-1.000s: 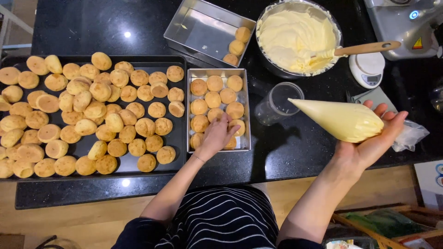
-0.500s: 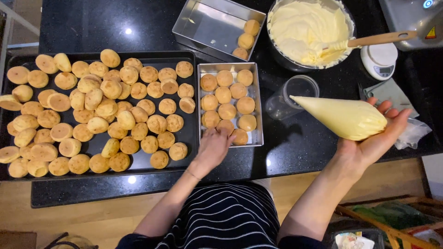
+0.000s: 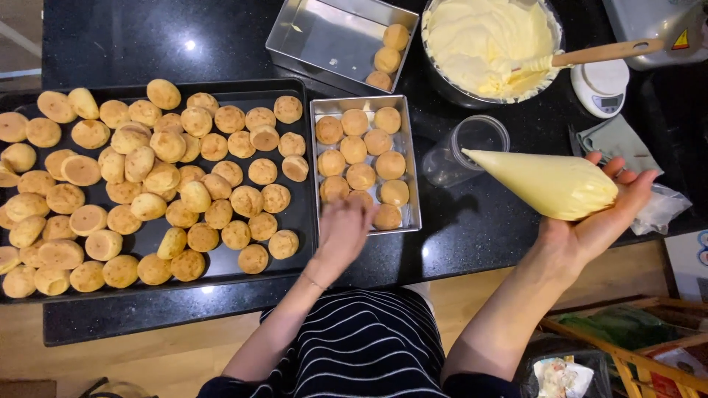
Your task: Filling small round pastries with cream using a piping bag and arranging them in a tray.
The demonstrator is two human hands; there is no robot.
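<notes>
Overhead view of a black counter (image 3: 472, 243) set for filling choux puffs. Left hand (image 3: 343, 230) lowered over the near edge of a small metal tin (image 3: 414, 184), fingers blurred, seemingly curled around one puff (image 3: 361, 197), though cannot tell for sure. Right hand (image 3: 601, 217) palm up, fingers spread wide, cradling a full piping bag (image 3: 549, 182) of pale cream, tip pointing left toward a clear cup (image 3: 472, 144). To the left, a large dark tray (image 3: 302, 221) crowded with puffs; behind, a second tin (image 3: 324, 33) and a bowl of cream (image 3: 479, 40) with a spatula (image 3: 590, 54). Best handled by lifting the puff flat side up, pinching lightly to avoid crushing, keeping the bag tip raised against drips
</notes>
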